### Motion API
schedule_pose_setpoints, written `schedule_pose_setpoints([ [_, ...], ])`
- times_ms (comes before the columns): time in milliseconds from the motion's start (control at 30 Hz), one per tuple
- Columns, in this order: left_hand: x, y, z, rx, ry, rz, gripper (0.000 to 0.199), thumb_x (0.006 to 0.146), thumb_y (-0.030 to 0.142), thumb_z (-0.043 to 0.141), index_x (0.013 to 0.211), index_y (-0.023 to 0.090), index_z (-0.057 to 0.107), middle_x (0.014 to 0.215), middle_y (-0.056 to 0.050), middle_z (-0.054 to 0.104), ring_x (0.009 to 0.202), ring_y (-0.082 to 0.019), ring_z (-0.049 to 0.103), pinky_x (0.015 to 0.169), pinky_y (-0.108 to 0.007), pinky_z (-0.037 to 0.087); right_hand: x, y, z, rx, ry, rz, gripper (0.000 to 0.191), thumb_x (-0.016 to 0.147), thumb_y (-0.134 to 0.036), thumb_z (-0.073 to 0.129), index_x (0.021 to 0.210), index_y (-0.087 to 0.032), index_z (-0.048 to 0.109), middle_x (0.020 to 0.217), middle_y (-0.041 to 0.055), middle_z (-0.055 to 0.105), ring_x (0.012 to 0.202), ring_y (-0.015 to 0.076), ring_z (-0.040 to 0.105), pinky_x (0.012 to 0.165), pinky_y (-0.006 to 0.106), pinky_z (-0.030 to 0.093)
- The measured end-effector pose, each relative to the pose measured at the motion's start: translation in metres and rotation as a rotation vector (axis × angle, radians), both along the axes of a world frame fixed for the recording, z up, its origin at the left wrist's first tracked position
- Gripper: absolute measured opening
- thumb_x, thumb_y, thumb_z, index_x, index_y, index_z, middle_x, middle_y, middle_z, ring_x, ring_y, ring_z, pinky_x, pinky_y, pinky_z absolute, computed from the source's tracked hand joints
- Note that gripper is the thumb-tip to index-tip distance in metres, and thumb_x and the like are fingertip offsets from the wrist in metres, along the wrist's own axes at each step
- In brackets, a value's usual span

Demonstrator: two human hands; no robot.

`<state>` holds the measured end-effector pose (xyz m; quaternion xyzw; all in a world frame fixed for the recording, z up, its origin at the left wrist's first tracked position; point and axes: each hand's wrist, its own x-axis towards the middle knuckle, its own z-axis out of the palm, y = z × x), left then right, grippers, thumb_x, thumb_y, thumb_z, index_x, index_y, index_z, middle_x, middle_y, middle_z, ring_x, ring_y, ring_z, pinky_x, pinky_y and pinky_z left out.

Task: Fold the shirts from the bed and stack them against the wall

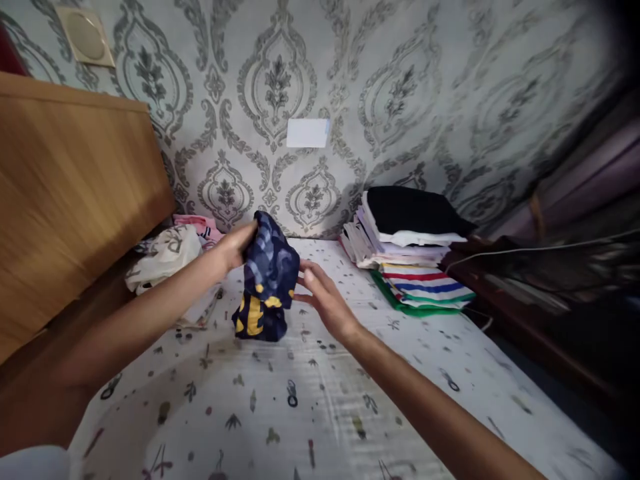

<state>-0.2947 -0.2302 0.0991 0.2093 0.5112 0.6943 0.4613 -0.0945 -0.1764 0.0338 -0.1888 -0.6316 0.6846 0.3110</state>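
Note:
A dark navy patterned garment with yellow parts hangs bunched above the white printed sheet, its lower end at or close to the sheet. My left hand is closed on its upper left edge; the fingertips are hidden behind the cloth. At the garment's right side is my right hand, open, its fingers spread and stretched towards the fabric. Those fingertips meet the cloth's edge, though whether they press on it I cannot tell. The garment's exact kind is unclear, as it is crumpled.
A folded clothes stack, black on top and striped below, stands at the back right. Crumpled light clothes lie at left beside a wooden cabinet. The printed sheet runs up to the patterned wall. A pale cable crosses at right.

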Motion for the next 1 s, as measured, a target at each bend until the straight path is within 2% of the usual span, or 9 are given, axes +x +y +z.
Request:
schedule_pose_setpoints([
  [67,0.016,0.005,-0.002,-0.037,-0.017,-0.004,0.029,0.090,0.033,0.066,0.068,0.017,0.060,0.053,0.000,0.064,0.046,-0.014,0.062,0.054,-0.025,0.055,-0.001,-0.012,-0.005,0.200,-0.050,-0.095,0.076,0.068,-0.057,0.080,0.134,-0.028,0.054,0.134,0.0087,0.060,0.123,0.0282,0.056,0.098,0.044,0.051],
  [133,0.028,0.006,-0.005,-0.034,-0.003,-0.003,0.031,0.090,0.034,0.067,0.066,0.017,0.058,0.053,0.001,0.063,0.044,-0.012,0.059,0.051,-0.023,0.053,-0.002,-0.015,-0.010,0.324,-0.088,-0.196,0.078,0.061,-0.049,0.085,0.130,-0.025,0.056,0.131,0.0096,0.061,0.120,0.0284,0.057,0.098,0.043,0.049],
  [233,0.033,-0.003,-0.009,-0.008,0.059,-0.005,0.029,0.084,0.036,0.075,0.068,0.017,0.060,0.056,0.001,0.065,0.047,-0.013,0.061,0.053,-0.023,0.053,0.000,-0.004,-0.017,0.225,-0.075,-0.181,0.040,0.067,-0.050,0.079,0.092,-0.022,0.066,0.092,0.0044,0.069,0.084,0.0212,0.063,0.074,0.035,0.053],
  [333,0.027,-0.023,-0.011,-0.007,0.179,-0.028,0.025,0.077,0.039,0.080,0.075,0.018,0.066,0.062,-0.001,0.069,0.055,-0.015,0.065,0.059,-0.026,0.055,0.014,0.015,-0.016,0.040,-0.002,-0.151,0.036,0.065,-0.050,0.079,0.071,-0.021,0.059,0.063,-0.0036,0.056,0.057,0.0123,0.051,0.055,0.026,0.044],
  [500,0.022,-0.062,0.004,-0.071,0.595,-0.200,0.019,0.070,0.032,0.080,0.069,0.018,0.068,0.059,0.001,0.064,0.055,-0.013,0.060,0.054,-0.022,0.047,0.057,0.037,0.009,-0.014,0.085,-0.238,0.036,0.061,-0.043,0.085,0.072,-0.022,0.058,0.063,-0.0057,0.053,0.057,0.0105,0.047,0.053,0.023,0.040],
  [600,0.030,-0.080,0.016,-0.103,0.943,-0.420,0.019,0.068,0.030,0.079,0.062,0.019,0.066,0.057,0.003,0.058,0.053,-0.012,0.055,0.051,-0.021,0.039,0.084,0.038,0.030,0.010,0.070,-0.248,0.034,0.065,-0.042,0.084,0.075,-0.024,0.057,0.065,-0.0050,0.055,0.058,0.0123,0.051,0.056,0.026,0.045],
  [700,0.040,-0.089,0.015,-0.198,1.213,-0.613,0.019,0.066,0.029,0.078,0.058,0.021,0.063,0.056,0.002,0.059,0.053,-0.014,0.051,0.048,-0.023,0.034,0.110,0.031,0.050,0.044,0.051,-0.235,0.033,0.070,-0.045,0.081,0.077,-0.025,0.056,0.064,-0.0047,0.056,0.054,0.0128,0.052,0.054,0.028,0.048],
  [867,0.039,-0.094,-0.003,-0.426,1.453,-0.511,0.025,0.061,0.022,0.078,0.049,0.021,0.056,0.049,0.002,0.054,0.051,-0.017,0.050,0.050,-0.026,0.034,0.157,0.026,0.075,0.100,0.014,-0.206,0.031,0.073,-0.045,0.082,0.078,-0.025,0.059,0.064,-0.0046,0.059,0.051,0.0117,0.054,0.052,0.026,0.049],
  [1000,0.034,-0.104,0.007,-0.379,1.240,-0.355,0.011,0.067,0.025,0.078,0.063,0.019,0.069,0.066,-0.002,0.068,0.063,-0.019,0.060,0.059,-0.025,0.045,0.195,0.031,0.080,0.189,-0.136,-0.166,0.033,0.066,-0.045,0.086,0.078,-0.023,0.065,0.064,-0.0047,0.061,0.050,0.0097,0.051,0.048,0.022,0.044],
])
